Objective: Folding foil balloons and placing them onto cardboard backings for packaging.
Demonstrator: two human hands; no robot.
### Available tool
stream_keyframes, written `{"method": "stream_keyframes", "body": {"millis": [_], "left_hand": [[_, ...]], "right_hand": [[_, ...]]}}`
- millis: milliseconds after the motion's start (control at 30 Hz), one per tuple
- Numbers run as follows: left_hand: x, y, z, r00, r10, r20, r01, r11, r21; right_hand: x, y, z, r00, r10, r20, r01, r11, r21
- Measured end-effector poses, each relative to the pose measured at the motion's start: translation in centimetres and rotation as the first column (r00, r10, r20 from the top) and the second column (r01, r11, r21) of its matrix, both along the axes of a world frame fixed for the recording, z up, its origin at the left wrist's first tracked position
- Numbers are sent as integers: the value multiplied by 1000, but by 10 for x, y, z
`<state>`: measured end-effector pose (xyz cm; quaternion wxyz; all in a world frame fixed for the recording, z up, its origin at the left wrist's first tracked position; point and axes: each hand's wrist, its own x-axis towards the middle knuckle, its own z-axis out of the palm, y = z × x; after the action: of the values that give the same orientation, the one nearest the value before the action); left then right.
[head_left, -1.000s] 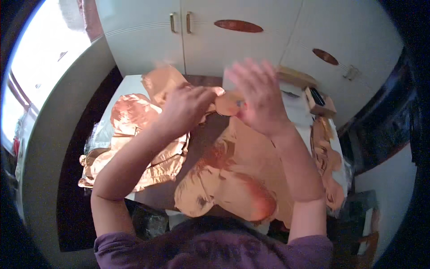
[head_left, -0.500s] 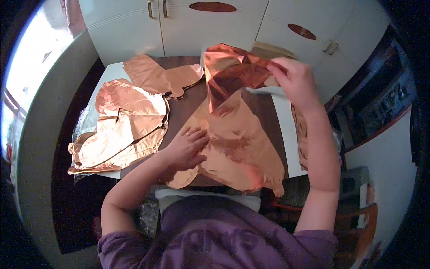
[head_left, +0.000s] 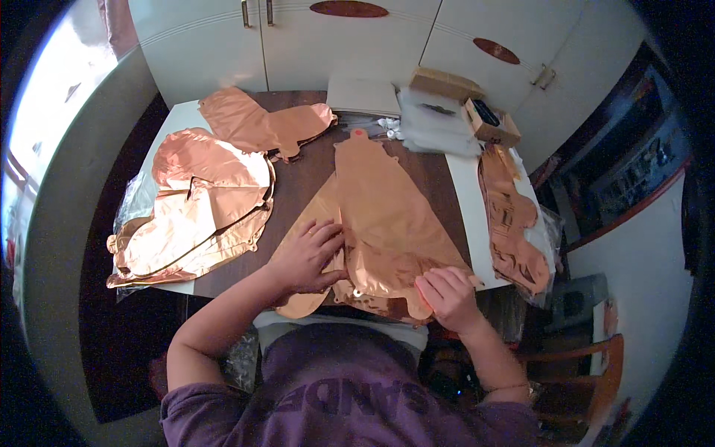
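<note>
Pinched sheet (head_left: pixel 383 201) at its lower right edge in right hand (head_left: pixel 450 298), fingers curled and bunched narrow. Could not tell whether a small reddish patch at the thumb side was foil or skin. Laid left hand (head_left: pixel 311 257) palm down along left edge of sheet, fingers loosely fanned, thumb apart.

Had sheet at table centre, right before the torso: copper foil, smooth and satiny above, creased and shinier near the bottom, tapered at the far end to a small tab with a red spot. Found lower foil (head_left: pixel 313 212) underneath, tan, thin, flared to both sides like a wedge, lobed at lower left.

Noted more copper foil around. Logged left pile (head_left: pixel 223 197) as crumpled, mirror-bright, round-lobed, partly over clear plastic; back foil (head_left: pixel 257 123) as flatter, bent, blunt-ended; right foil (head_left: pixel 514 223) as long, wrinkled, wavy-edged.

Saw table (head_left: pixel 439 182) dark brown in the middle, white along both sides. Spotted pale flat board (head_left: pixel 363 94), hazy plastic (head_left: pixel 439 127) and small cardboard box (head_left: pixel 503 134) at its far side. Marked glossy white doors (head_left: pixel 342 45) beyond, inlaid with reddish-brown ovals. Glimpsed wooden chair (head_left: pixel 611 380) at lower right.
</note>
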<state>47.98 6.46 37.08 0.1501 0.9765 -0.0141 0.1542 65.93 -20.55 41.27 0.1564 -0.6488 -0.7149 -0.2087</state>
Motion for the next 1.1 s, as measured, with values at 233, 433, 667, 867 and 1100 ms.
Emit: {"method": "stream_keyframes", "body": {"millis": [233, 433, 667, 867, 1100], "left_hand": [[-6, -2, 6, 996, 92, 20, -85, 975, -206], [2, 10, 24, 987, 139, 79, -120, 971, -208], [13, 8, 6, 999, -41, 27, 42, 998, -52], [7, 10, -6, 1000, -19, 3, 19, 997, -72], [7, -2, -2, 999, -28, 32, 27, 999, 28]], "right_hand": [[-23, -9, -18, 991, -129, -41, 128, 991, -34], [-46, 3, -14, 984, -166, -61, 163, 986, -42], [-48, -1, -28, 988, -142, -67, 140, 989, -38], [-60, -33, 2, 907, -274, -318, 190, 943, -273], [-71, -86, -78, -277, -556, -784, 308, 722, -620]]}}
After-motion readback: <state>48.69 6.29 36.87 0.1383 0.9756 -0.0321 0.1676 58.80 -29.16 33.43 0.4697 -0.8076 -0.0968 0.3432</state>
